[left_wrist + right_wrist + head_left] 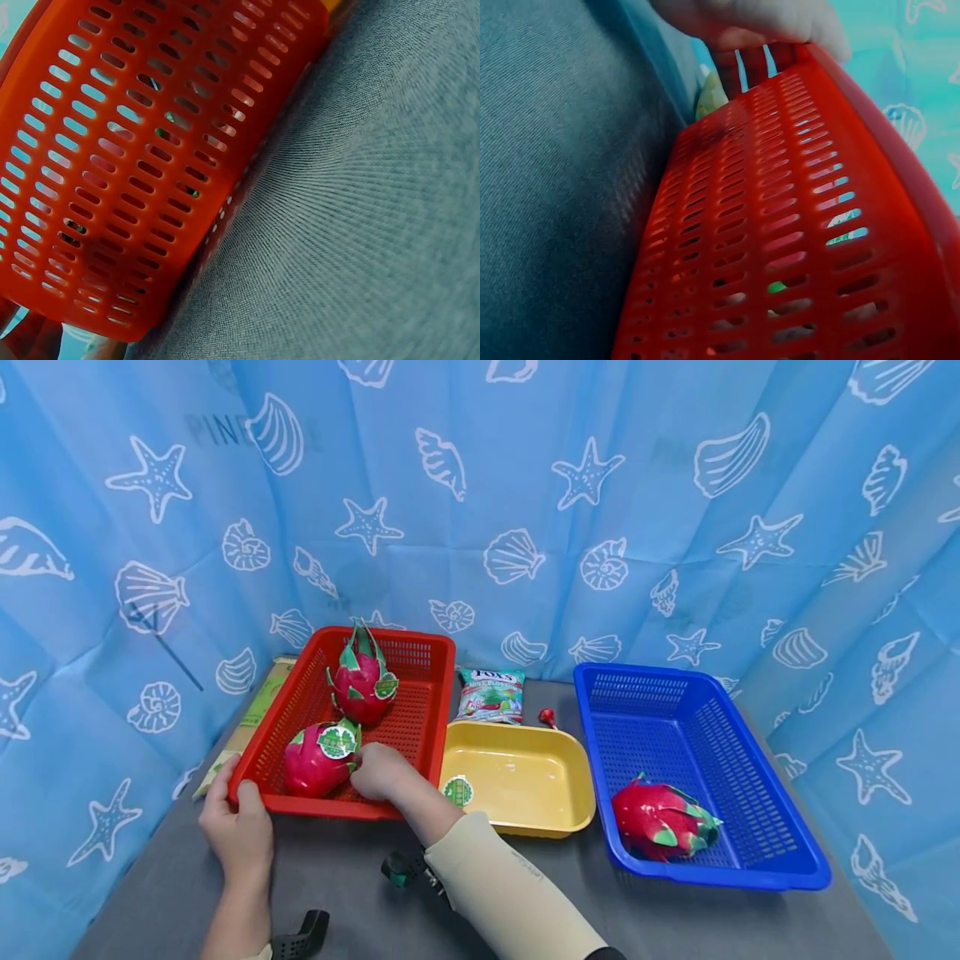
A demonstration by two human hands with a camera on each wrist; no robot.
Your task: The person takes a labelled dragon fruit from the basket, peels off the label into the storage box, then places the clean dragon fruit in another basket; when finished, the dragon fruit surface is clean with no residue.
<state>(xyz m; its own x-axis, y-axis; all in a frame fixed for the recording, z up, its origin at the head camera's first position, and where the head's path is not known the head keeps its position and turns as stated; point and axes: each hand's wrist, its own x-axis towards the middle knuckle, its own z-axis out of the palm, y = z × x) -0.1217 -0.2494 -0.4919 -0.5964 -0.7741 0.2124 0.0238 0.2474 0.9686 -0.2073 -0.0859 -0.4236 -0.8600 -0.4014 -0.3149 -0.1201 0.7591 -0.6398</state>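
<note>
Two dragon fruits are in the red basket (422,722). The farther dragon fruit (360,685) stands with its leaves up; the nearer dragon fruit (311,764), with a green-and-white label, lies by the front wall. My right hand (382,774) reaches over the front rim and holds the nearer fruit at its leafy end, its fingertips hidden. At the near left corner, my left hand (242,827) grips the basket, thumb over the rim and fingers along the outside. The right wrist view shows this left hand (757,22) on the corner beyond the slotted wall.
A yellow basin (525,768) with a green label stands right of the red basket. Behind it lie a candy bag (491,696) and a red lollipop (547,717). Farther right, a blue basket (750,760) holds another dragon fruit (663,821). A yellow-green packet (258,706) lies at left.
</note>
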